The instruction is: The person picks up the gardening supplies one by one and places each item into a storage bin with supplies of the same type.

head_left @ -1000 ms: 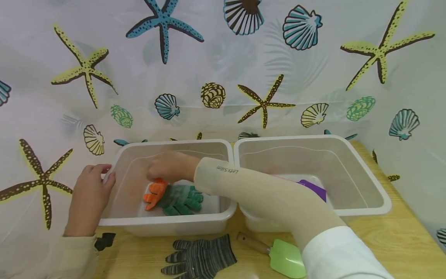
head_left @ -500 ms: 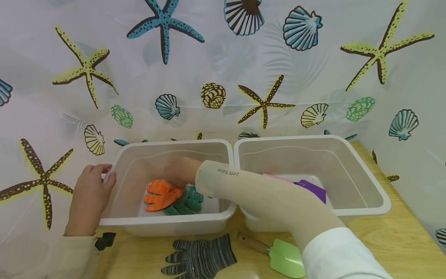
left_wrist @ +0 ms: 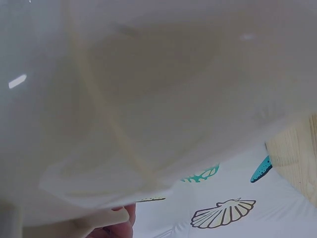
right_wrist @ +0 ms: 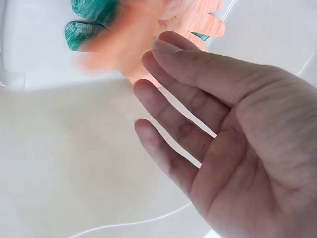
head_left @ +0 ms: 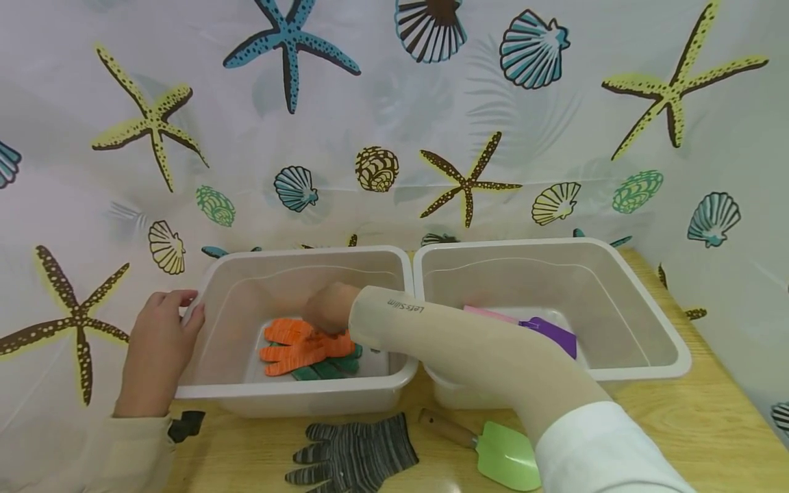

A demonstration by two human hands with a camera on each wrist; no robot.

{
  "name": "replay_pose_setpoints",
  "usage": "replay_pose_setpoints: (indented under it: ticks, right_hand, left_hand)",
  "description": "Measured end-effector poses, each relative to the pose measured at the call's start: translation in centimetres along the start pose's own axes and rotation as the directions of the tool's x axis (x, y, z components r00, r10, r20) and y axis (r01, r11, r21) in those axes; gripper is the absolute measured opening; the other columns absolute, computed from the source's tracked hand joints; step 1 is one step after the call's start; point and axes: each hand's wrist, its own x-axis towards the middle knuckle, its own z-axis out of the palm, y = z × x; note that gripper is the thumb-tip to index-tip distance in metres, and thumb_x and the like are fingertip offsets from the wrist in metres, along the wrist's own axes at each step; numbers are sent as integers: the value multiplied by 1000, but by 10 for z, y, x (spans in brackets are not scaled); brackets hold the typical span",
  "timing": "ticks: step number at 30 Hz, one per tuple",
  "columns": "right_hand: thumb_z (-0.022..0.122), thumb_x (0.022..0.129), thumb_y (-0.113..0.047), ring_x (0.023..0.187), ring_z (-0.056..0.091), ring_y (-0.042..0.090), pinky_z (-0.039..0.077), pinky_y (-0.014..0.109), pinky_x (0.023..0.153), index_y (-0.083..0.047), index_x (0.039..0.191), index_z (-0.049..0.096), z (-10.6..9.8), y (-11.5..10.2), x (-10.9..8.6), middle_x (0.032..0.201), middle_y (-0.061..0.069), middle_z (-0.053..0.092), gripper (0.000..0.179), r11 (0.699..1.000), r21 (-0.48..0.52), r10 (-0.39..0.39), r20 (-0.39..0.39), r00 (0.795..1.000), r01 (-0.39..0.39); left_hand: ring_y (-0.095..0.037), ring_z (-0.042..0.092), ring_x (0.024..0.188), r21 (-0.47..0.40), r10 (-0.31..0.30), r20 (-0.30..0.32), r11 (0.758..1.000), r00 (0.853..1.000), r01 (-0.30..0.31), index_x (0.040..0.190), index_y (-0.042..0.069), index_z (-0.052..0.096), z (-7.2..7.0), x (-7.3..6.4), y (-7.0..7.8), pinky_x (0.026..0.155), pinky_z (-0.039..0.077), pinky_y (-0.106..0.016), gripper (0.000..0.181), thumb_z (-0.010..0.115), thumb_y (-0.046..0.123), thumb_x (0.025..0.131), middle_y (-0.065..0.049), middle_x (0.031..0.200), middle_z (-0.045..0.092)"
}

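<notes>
Resting nearest on the bench (head_left: 653,431), a grey striped glove (head_left: 364,452) lies just this side of the left tub (head_left: 290,389), whose end rim the left hand (head_left: 161,339) grips. Inside that tub the right hand (head_left: 329,308) reaches with loose fingers, seemingly holding nothing, over the orange glove (head_left: 296,349), and a careless brush against its cuff could drag it askew or off the green glove (head_left: 323,370) beneath. Knit-like and mostly flat, the orange one points its fingers left, with green fingertips showing along its near edge.
</notes>
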Motion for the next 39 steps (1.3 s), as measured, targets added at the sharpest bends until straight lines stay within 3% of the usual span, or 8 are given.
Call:
replay_pose_setpoints:
  ticks: [4, 5, 7, 12, 15, 21, 27, 39]
  right_hand:
    - [46, 92, -25, 65, 37, 13, 30, 24, 55, -20, 115, 47, -8, 3, -28, 76, -3, 40, 24, 998, -8, -67, -4, 998, 67]
    - [45, 92, -25, 65, 37, 12, 30, 23, 55, -21, 118, 45, -8, 2, -29, 77, -4, 40, 26, 998, 25, -51, -7, 999, 51]
    - [42, 93, -26, 67, 37, 12, 31, 23, 57, -22, 123, 43, -8, 1, -28, 81, -4, 42, 30, 997, -53, -52, 10, 999, 53]
    - [49, 90, -27, 72, 37, 13, 30, 25, 59, -21, 116, 52, -6, 2, -21, 86, -4, 47, 27, 989, -128, -72, 3, 997, 72]
    - [56, 85, -23, 71, 37, 14, 28, 25, 56, -22, 106, 56, -6, 4, -20, 83, -4, 45, 20, 996, 84, -12, -42, 999, 16]
    - [53, 82, -16, 65, 37, 12, 25, 23, 52, -21, 82, 57, -13, 11, -27, 73, -5, 42, 7, 979, 201, 10, -120, 993, 14]
    - [61, 82, -17, 72, 49, 8, 42, 18, 62, -21, 87, 62, -20, 16, -49, 81, -10, 56, 6, 888, 459, 64, -182, 981, 28]
    - [60, 83, -24, 80, 50, 11, 43, 21, 67, -21, 90, 57, -20, 14, -102, 87, -8, 54, 9, 870, 493, 105, -243, 964, 30]
  left_hand:
    - [-35, 47, 87, 0, 7, -14, 1000, 1000, -7, 117, -4, 50, 0, 0, 0, 75, 43, -54, 41, 51, 27, 89, -24, 106, 46]
    - [-35, 47, 87, -1, 6, -13, 1000, 1000, -6, 117, -4, 50, 0, 0, 0, 75, 44, -54, 42, 51, 27, 89, -24, 106, 46]
    - [-35, 47, 87, -4, 4, -11, 1000, 1000, -4, 116, -4, 50, 0, 0, 0, 75, 44, -55, 42, 51, 28, 89, -23, 106, 46]
    - [-36, 46, 88, -3, -3, 9, 1000, 1000, 3, 117, -4, 49, 0, 0, 1, 77, 42, -56, 44, 50, 30, 89, -24, 107, 45]
    - [-36, 46, 88, 0, -4, 8, 1000, 1000, 4, 117, -4, 49, 0, 0, 2, 77, 42, -56, 43, 50, 29, 89, -24, 107, 45]
    - [-35, 46, 85, 5, -2, -2, 1000, 1000, 2, 116, -4, 50, -1, -1, 3, 75, 43, -55, 41, 52, 26, 89, -24, 105, 46]
    - [-36, 45, 88, 2, -10, 4, 1000, 1000, 10, 117, -4, 50, 0, -1, 4, 78, 42, -56, 43, 50, 29, 89, -25, 107, 45]
    - [-38, 45, 89, 2, -14, 6, 1000, 1000, 14, 117, -5, 49, -1, -2, 6, 79, 41, -56, 42, 49, 27, 90, -26, 108, 44]
